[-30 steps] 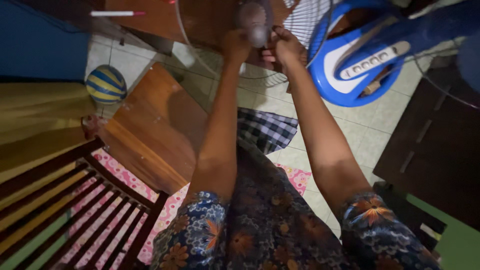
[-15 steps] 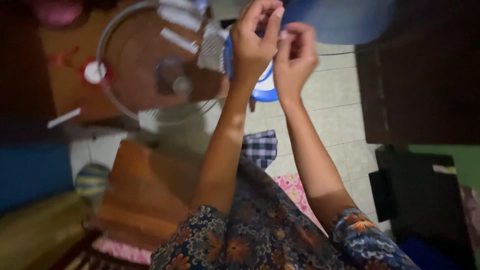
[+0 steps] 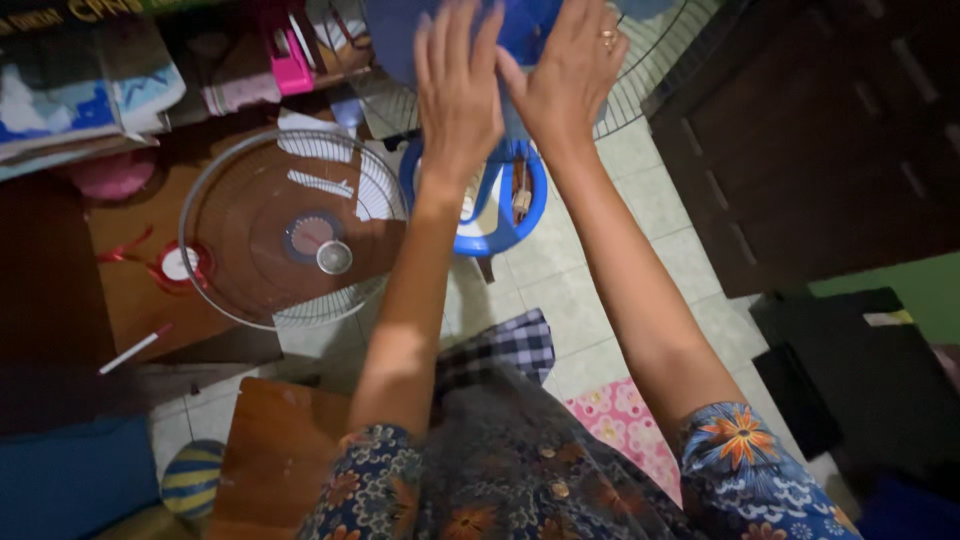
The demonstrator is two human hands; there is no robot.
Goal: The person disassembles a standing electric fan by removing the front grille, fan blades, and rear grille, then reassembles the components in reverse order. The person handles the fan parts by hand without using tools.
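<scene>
Both hands are now reaching up to the blue fan blade at the top of the view, where half a second ago they were pinching something small between them. The left hand is lying flat with fingers spread wide, gripping nothing; the right hand is pressing open-palmed against the blade's hub. The detached wire fan guard is lying apart on the wooden table, while the fan's blue base is standing below on the tiled floor
</scene>
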